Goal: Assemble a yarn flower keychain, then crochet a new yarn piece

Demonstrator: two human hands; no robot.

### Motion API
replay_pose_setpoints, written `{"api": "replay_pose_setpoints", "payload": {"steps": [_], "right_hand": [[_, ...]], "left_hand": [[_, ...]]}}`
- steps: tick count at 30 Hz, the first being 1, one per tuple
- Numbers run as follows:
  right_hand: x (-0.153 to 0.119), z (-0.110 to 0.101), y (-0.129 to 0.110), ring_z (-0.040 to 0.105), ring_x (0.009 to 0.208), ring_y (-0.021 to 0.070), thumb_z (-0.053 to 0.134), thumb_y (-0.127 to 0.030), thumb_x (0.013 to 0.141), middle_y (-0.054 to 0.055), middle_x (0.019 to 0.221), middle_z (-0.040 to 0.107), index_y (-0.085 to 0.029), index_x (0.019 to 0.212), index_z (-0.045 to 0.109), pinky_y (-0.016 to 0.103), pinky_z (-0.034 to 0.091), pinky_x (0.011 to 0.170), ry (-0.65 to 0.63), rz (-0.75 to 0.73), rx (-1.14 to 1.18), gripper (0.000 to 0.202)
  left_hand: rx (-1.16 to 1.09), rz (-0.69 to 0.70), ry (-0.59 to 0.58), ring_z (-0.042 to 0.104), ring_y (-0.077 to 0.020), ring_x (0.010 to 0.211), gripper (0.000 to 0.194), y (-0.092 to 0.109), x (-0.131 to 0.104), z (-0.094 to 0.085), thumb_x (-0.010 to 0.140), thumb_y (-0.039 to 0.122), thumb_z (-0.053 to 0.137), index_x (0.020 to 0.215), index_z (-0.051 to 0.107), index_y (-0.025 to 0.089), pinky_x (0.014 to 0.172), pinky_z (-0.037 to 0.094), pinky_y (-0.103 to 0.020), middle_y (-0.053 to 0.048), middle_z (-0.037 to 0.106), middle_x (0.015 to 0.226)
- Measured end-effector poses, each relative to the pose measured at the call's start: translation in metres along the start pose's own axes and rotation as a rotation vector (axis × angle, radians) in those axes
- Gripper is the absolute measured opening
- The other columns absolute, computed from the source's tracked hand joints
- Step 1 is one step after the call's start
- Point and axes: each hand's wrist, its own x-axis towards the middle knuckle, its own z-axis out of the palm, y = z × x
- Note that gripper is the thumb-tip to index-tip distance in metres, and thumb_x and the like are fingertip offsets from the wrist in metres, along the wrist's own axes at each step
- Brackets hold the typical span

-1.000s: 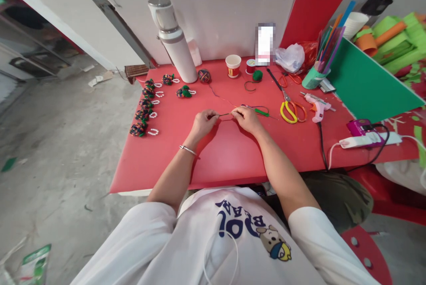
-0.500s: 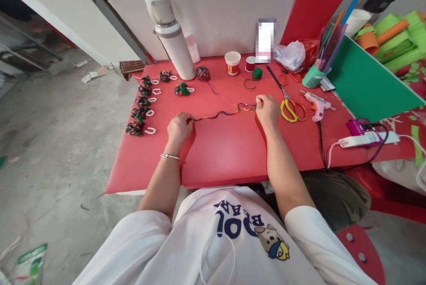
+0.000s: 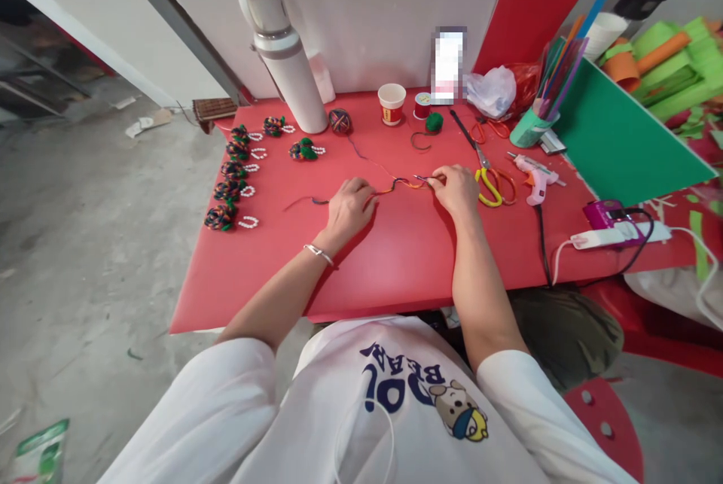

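A crocheted cord of multicoloured yarn (image 3: 400, 181) runs across the red table between my hands. My left hand (image 3: 351, 209) is closed on the cord partway along, its loose tail lying out to the left. My right hand (image 3: 456, 189) pinches a thin crochet hook (image 3: 419, 178), its shiny tip pointing left over the yarn. Most of the hook is hidden in the fingers. A single strand leads back to a multicoloured yarn ball (image 3: 340, 121). Several finished yarn bundles (image 3: 221, 216) with white bead loops (image 3: 248, 222) lie left of my left hand.
Scissors with yellow and orange handles (image 3: 490, 187) lie right of my right hand, near a pink glue gun (image 3: 538, 184). Behind stand a thermos (image 3: 294, 77), a paper cup (image 3: 392, 105) and a green yarn ball (image 3: 434, 122). A power strip (image 3: 621, 234) sits at right.
My left hand has moved right along the cord, from its end towards my right hand, leaving the tail on the table. The right hand stays nearly in place, with the hook showing more clearly.
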Motion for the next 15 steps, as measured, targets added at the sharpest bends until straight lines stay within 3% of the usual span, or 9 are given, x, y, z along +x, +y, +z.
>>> {"api": "replay_pose_setpoints", "payload": {"steps": [7, 11, 15], "right_hand": [[0.000, 0.002, -0.005, 0.063, 0.113, 0.0346, 0.071, -0.028, 0.095, 0.015, 0.116, 0.074, -0.021, 0.105, 0.077, 0.044, 0.047, 0.091, -0.103, 0.040, -0.042, 0.014], [0.002, 0.007, -0.002, 0.066, 0.110, 0.0334, 0.070, -0.028, 0.096, 0.014, 0.113, 0.076, -0.021, 0.102, 0.074, 0.045, 0.047, 0.092, -0.080, 0.051, 0.021, 0.010], [0.007, 0.013, 0.003, 0.069, 0.097, 0.0291, 0.066, -0.031, 0.097, 0.010, 0.100, 0.078, -0.023, 0.101, 0.069, 0.042, 0.048, 0.088, 0.077, 0.082, 0.179, 0.010]], "left_hand": [[-0.004, 0.014, -0.009, 0.061, -0.0328, 0.108, 0.018, 0.026, 0.062, 0.042, 0.098, 0.030, 0.063, 0.101, 0.077, 0.018, 0.083, 0.050, -0.043, -0.016, 0.070, 0.115], [-0.063, 0.005, 0.039, 0.060, -0.0309, 0.098, 0.011, 0.021, 0.067, 0.056, 0.095, 0.024, 0.067, 0.086, 0.073, 0.019, 0.086, 0.049, -0.044, -0.014, 0.069, 0.103], [-0.251, 0.009, 0.251, 0.062, -0.0266, 0.096, 0.010, 0.013, 0.061, 0.057, 0.093, 0.021, 0.068, 0.083, 0.070, 0.019, 0.087, 0.050, -0.041, -0.011, 0.068, 0.099]]}}
